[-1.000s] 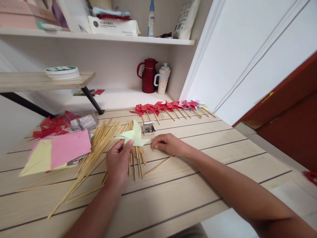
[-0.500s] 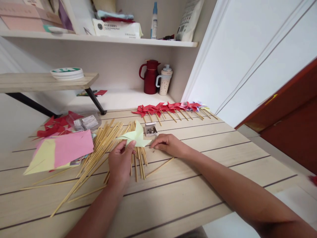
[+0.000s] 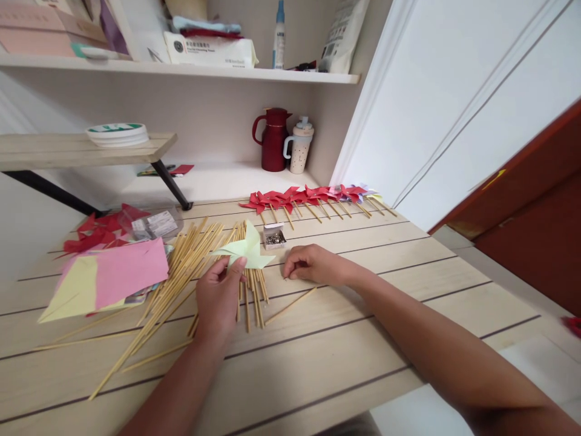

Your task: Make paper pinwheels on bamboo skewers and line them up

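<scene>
1 pale green paper pinwheel (image 3: 246, 249) sits above the heap of bamboo sticks (image 3: 190, 266) on the wooden table (image 3: 363, 315), pinched at its lower edge by the left hand (image 3: 218, 297), thumb and fingers closed on the paper. The right hand (image 3: 313, 266) rests on the table just right of it, its fingertips drawn together on something too small to make out. 1 loose stick (image 3: 290, 304) lies below that hand. Just behind the pinwheel, 1 small open box (image 3: 273, 236) holds metal pins. Farther back lies a row of finished pinwheels (image 3: 308, 197), mostly red, too overlapped to count. To the left lie 1 pink sheet (image 3: 131, 271) over 1 yellow sheet (image 3: 72, 293). On the shelf stand 1 red jug (image 3: 273, 139) and 1 speckled cup (image 3: 300, 145).
</scene>
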`<state>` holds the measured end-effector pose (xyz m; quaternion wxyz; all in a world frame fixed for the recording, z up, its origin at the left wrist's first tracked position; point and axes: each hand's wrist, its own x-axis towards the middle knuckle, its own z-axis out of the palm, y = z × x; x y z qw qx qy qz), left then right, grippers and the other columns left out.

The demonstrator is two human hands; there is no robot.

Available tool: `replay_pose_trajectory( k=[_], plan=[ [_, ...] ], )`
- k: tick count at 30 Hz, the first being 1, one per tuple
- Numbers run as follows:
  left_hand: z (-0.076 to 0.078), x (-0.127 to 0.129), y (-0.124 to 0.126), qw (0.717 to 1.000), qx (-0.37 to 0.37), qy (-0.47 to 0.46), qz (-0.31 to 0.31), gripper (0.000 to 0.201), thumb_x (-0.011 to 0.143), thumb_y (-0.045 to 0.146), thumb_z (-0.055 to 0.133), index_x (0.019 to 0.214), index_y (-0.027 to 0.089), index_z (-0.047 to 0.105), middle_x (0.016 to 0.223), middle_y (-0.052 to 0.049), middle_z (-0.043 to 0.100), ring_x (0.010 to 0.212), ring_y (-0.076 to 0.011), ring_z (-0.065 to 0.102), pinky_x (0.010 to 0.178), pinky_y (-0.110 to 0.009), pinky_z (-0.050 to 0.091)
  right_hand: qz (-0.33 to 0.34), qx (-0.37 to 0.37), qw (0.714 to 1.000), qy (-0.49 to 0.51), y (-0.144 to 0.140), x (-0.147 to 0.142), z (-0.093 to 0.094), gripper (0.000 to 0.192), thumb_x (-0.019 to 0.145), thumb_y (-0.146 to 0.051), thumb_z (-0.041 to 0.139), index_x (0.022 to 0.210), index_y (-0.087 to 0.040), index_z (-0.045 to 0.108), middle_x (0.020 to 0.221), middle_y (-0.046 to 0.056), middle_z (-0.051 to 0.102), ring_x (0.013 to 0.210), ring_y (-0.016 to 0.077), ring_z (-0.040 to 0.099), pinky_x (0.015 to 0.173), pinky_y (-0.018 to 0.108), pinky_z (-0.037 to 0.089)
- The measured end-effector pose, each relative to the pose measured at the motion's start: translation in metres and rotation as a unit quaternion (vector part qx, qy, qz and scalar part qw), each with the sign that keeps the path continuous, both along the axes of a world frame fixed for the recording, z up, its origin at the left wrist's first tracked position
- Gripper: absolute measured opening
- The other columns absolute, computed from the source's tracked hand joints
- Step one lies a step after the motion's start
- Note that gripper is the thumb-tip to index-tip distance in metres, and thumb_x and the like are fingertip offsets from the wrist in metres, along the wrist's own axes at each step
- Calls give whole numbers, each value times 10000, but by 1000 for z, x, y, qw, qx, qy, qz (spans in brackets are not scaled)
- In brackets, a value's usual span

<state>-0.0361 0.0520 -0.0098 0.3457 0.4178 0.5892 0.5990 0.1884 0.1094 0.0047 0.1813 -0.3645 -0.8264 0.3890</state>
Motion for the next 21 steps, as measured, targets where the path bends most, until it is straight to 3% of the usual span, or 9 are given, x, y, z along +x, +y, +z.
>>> replay_pose_trajectory(
  k=[5, 9, 12, 21],
  plan=[
    [-1, -1, 0, 1000, -3, -2, 2, 249, 758, 400, 737, 677, 191, 627, 582, 53, 525, 605, -125, 456, 590, -240, 347, 9, -17, 1000, -21, 0, 6, 1, 129, 808, -115, 632, 842, -181, 738, 916, 32, 696, 792, 140, 617, 718, 239, 484],
    [-1, -1, 0, 1000, -2, 6, 1, 238, 761, 397, 734, 685, 195, 633, 576, 56, 521, 599, -126, 451, 582, -240, 344, 12, 25, 1000, 8, 0, 3, -2, 196, 870, -136, 592, 957, -195, 757, 950, 42, 707, 855, 152, 636, 806, 266, 496],
    [-2, -1, 1, 1000, 1, 9, 0, 229, 753, 394, 735, 690, 196, 639, 581, 51, 534, 618, -136, 478, 604, -241, 369, 55, 50, 997, 32, 1, 0, -4, 240, 902, -144, 572, 1020, -213, 769, 950, 45, 691, 861, 149, 639, 833, 270, 496],
    [-1, 0, 1, 1000, 3, 8, 1, 244, 752, 390, 734, 657, 195, 622, 569, 52, 529, 600, -130, 474, 595, -239, 368, 45, 32, 998, 21, 2, -2, -8, 197, 848, -84, 612, 933, -185, 759, 925, 42, 681, 826, 140, 634, 779, 254, 496]
  ],
)
